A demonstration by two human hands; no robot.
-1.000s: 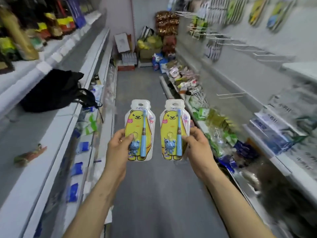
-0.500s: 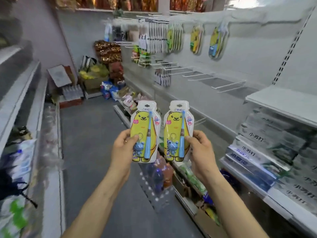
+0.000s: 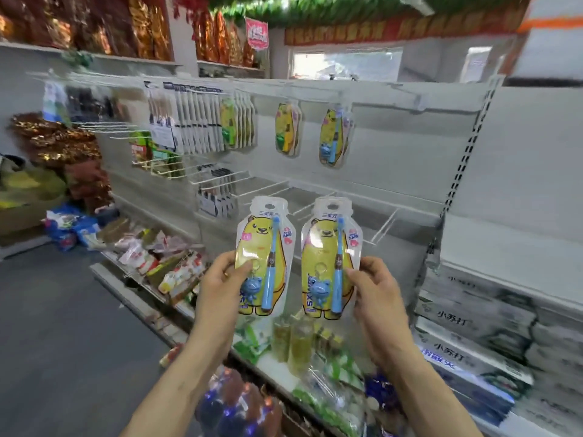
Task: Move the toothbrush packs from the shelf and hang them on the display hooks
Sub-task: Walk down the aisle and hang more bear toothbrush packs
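Head view: my left hand pinches one yellow bear toothbrush pack, my right hand pinches a second pack, both upright, side by side below the display hooks. I read "BABY" on each, "SX" lower down; boxes marked "小苏打" sit right.

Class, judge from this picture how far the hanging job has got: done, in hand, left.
Done: yellow bear packs already hang on the top hooks. In hand: left hand and right hand each hold one toothbrush pack, upright, unhung. Left: hooking both.
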